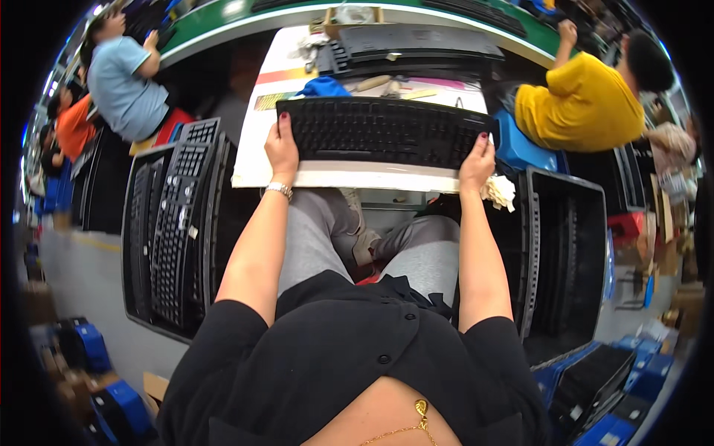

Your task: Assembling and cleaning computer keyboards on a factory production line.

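A black full-size keyboard (pixel 379 134) spans the space between my two hands, above the near part of the white table (pixel 335 175). My left hand (pixel 282 151) grips its left end, thumb on top and the other fingers hidden behind or beneath. At the opposite end my right hand (pixel 477 163) holds it the same way. Behind it on the table lie a blue cloth (pixel 324 87), a tool with a tan handle (pixel 374 82) and several small items. Further back rest more dark keyboards (pixel 416 42), partly overlapping.
To my left stands a black bin (pixel 138 297) with several keyboards on edge; another black bin (pixel 587 260) is at my right. A crumpled pale cloth (pixel 500 192) hangs by the table's right corner. Co-workers in blue (pixel 123 89) and yellow (pixel 584 104) sit along the green bench (pixel 216 28).
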Available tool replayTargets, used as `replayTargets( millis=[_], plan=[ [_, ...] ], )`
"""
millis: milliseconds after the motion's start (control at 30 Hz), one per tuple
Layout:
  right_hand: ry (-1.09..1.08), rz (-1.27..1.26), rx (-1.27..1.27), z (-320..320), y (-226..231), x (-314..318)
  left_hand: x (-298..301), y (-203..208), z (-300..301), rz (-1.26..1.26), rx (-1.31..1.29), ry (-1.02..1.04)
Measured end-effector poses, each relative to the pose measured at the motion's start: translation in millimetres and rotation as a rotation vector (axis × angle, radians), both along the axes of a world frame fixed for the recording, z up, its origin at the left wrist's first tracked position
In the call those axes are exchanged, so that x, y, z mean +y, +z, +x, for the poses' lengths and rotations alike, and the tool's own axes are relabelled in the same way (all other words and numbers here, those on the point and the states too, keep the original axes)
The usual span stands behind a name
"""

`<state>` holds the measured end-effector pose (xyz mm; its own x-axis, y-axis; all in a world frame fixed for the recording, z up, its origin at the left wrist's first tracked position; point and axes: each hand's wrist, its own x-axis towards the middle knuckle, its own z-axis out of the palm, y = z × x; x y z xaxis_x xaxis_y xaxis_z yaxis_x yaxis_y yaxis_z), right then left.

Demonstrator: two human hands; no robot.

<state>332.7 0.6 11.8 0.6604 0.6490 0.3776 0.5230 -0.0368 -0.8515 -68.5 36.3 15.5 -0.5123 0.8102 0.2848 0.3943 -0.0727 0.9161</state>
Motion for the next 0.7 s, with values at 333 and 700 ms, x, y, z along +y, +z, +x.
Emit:
replayTargets(
  millis=[333, 700],
  plan=[
    [-0.02, 0.04, -0.036, 8, -16, 10, 3, 1, -1, 0.003, 0.033, 0.039],
    [0.066, 0.0, 0.031, 14, 3, -13, -4, -1, 6, -0.014, 0.108, 0.031]
  ],
)
